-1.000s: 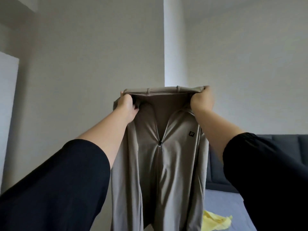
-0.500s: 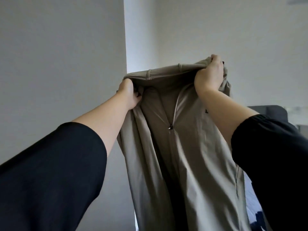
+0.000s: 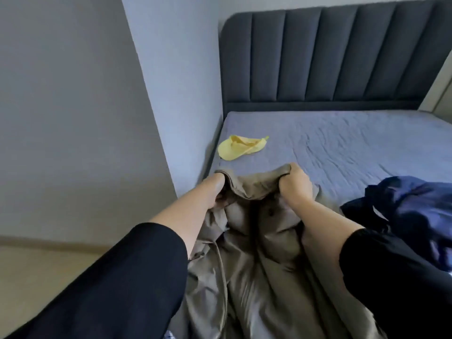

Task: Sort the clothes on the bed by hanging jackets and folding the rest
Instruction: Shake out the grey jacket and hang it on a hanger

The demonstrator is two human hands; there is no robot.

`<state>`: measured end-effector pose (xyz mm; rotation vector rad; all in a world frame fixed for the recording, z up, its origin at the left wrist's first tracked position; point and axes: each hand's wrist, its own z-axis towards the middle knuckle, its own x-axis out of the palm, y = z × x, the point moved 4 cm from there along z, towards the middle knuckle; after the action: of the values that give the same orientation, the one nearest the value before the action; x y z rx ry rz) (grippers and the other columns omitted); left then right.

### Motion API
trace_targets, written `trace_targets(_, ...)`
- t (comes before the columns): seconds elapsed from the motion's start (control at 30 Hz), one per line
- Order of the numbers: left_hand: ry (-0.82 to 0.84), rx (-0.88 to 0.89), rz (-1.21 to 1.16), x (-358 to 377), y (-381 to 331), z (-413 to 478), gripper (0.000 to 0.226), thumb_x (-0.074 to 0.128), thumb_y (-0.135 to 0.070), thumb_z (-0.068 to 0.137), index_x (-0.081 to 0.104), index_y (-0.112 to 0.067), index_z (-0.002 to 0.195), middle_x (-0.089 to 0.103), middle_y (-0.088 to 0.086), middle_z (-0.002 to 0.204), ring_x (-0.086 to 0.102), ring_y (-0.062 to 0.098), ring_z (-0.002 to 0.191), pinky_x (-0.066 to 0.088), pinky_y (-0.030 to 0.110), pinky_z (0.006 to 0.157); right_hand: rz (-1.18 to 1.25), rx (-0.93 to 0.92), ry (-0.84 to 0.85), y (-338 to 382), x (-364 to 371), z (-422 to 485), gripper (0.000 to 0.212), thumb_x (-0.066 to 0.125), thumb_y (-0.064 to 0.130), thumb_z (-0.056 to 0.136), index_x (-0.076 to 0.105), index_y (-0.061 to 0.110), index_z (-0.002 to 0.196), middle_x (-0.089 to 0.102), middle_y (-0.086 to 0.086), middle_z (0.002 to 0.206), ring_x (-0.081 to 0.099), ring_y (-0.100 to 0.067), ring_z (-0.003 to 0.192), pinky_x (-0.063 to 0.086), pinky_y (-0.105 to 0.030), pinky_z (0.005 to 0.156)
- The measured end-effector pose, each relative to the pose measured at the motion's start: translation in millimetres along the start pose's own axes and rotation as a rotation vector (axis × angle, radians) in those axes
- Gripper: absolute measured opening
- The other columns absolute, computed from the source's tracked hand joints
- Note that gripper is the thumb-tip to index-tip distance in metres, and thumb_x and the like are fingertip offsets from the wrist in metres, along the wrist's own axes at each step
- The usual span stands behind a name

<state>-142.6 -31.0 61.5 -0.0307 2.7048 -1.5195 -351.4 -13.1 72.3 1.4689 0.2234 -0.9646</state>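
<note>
Head view: the taupe jacket (image 3: 256, 253) lies rumpled on the bed (image 3: 342, 143), along its left edge. The left hand (image 3: 215, 192) and right hand (image 3: 296, 187) each grip the collar with curled fingers. To prepare it for hanging, it would likely help to hold the collar taut and level and smooth the body flat, clear of the yellow garment (image 3: 241, 147) further up the bed.

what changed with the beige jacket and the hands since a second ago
The beige jacket, held up in the air before, has come down and now lies crumpled on the bed. The left hand and right hand lowered with it. Nothing was let go: both still grip its collar edge. The yellow garment still lies on the bed.
</note>
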Motion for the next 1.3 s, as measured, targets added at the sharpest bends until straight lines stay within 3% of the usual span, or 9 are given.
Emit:
trace_targets(0.1, -0.116, -0.117, 0.205, -6.4, 36.2, 36.2, 0.036, 0.040, -0.020, 0.099, 0.053, -0.001, 0.126, 0.058, 0.014, 0.113, 0.056, 0.026, 0.094, 0.046, 0.039, 0.081, -0.043, 0.199, 0.153, -48.8, 46.5, 4.0, 0.025, 0.037, 0.011, 0.091, 0.056, 0.007, 0.106, 0.064, -0.013, 0.096, 0.058, -0.029, 0.084, 0.041, -0.032, 0.073)
trace_targets(0.23, -0.061, -0.157, 0.100, -6.3, 48.4, 74.5, 0.035, 0.042, -0.018, 0.097, 0.050, -0.005, 0.128, 0.056, 0.015, 0.129, 0.057, 0.030, 0.107, 0.049, 0.041, 0.075, 0.011, 0.454, 0.297, -76.0, 83.8, 25.8, 0.034, 0.037, 0.007, 0.097, 0.054, -0.005, 0.123, 0.059, -0.024, 0.122, 0.058, -0.037, 0.111, 0.047, -0.047, 0.096)
trace_targets(0.47, 0.053, 0.096, -0.352, 20.1, -74.7, 130.0, 0.041, 0.030, -0.006, 0.097, 0.051, -0.007, 0.133, 0.058, 0.015, 0.128, 0.056, 0.032, 0.116, 0.051, 0.045, 0.089, 0.059, 0.143, -0.071, 11.2, 42.3, 143.3, 0.034, 0.036, 0.004, 0.093, 0.053, 0.000, 0.123, 0.056, -0.019, 0.125, 0.053, -0.034, 0.115, 0.039, -0.031, 0.078)
trace_targets(0.57, 0.143, 0.260, -0.350, 30.0, -117.8, 141.3, 0.046, 0.043, -0.009, 0.096, 0.041, -0.012, 0.142, 0.055, 0.012, 0.134, 0.058, 0.026, 0.111, 0.052, 0.036, 0.085, 0.097, -0.034, -0.018, 45.4, 38.4, 180.7, 0.052, 0.042, 0.008, 0.092, 0.035, 0.014, 0.143, 0.054, -0.011, 0.127, 0.054, -0.029, 0.114, 0.041, -0.031, 0.085)
trace_targets(0.7, 0.057, 0.507, 0.131, 15.4, -85.8, 155.2, 0.082, 0.056, -0.005, 0.089, 0.008, -0.024, 0.153, 0.036, 0.007, 0.150, 0.046, 0.025, 0.126, 0.044, 0.035, 0.098, -0.061, -0.142, 0.121, 26.3, 79.4, 159.4, 0.091, 0.054, 0.007, 0.085, -0.005, 0.025, 0.152, 0.011, -0.005, 0.160, 0.024, -0.026, 0.142, 0.031, -0.034, 0.108)
trace_targets(0.8, -0.051, 0.459, 0.509, -4.0, 7.2, 159.5, 0.081, 0.054, -0.011, 0.089, 0.008, -0.032, 0.152, 0.034, 0.003, 0.151, 0.041, 0.023, 0.131, 0.042, 0.027, 0.090, -0.210, -0.136, 0.223, -25.9, 142.6, 98.1, 0.081, 0.047, 0.008, 0.088, 0.000, 0.021, 0.153, 0.002, -0.006, 0.161, 0.007, -0.023, 0.147, 0.021, -0.039, 0.116)
trace_targets(1.0, -0.083, 0.275, 1.010, -22.3, 176.3, 126.8, 0.087, 0.065, -0.047, 0.081, 0.020, -0.018, 0.150, 0.020, 0.002, 0.157, 0.016, 0.019, 0.145, 0.016, 0.041, 0.118, -0.487, -0.001, 0.484, -134.2, 242.2, -53.9, 0.062, 0.029, 0.034, 0.100, 0.003, 0.016, 0.153, -0.004, -0.007, 0.161, -0.003, -0.020, 0.147, 0.003, -0.040, 0.117)
trace_targets(1.13, -0.206, 0.566, 1.110, -40.0, 206.5, 98.1, 0.031, 0.069, -0.032, 0.079, 0.061, -0.017, 0.106, 0.057, 0.003, 0.112, 0.050, 0.025, 0.112, 0.040, 0.036, 0.091, -0.484, -0.027, 0.454, -142.4, 252.1, -67.0, 0.061, 0.026, 0.034, 0.100, 0.003, 0.015, 0.153, -0.005, -0.006, 0.161, -0.006, -0.019, 0.147, -0.001, -0.041, 0.117)
trace_targets(1.3, -0.295, 0.671, 1.011, -74.0, 184.6, 92.8, 0.023, 0.061, -0.013, 0.085, 0.045, -0.017, 0.069, 0.043, -0.003, 0.078, 0.049, 0.025, 0.083, 0.027, 0.031, 0.061, -0.579, -0.044, 0.531, -141.2, 253.4, -61.5, 0.063, 0.024, 0.034, 0.099, -0.001, 0.011, 0.152, -0.008, -0.010, 0.160, -0.009, -0.024, 0.147, 0.000, -0.044, 0.117)
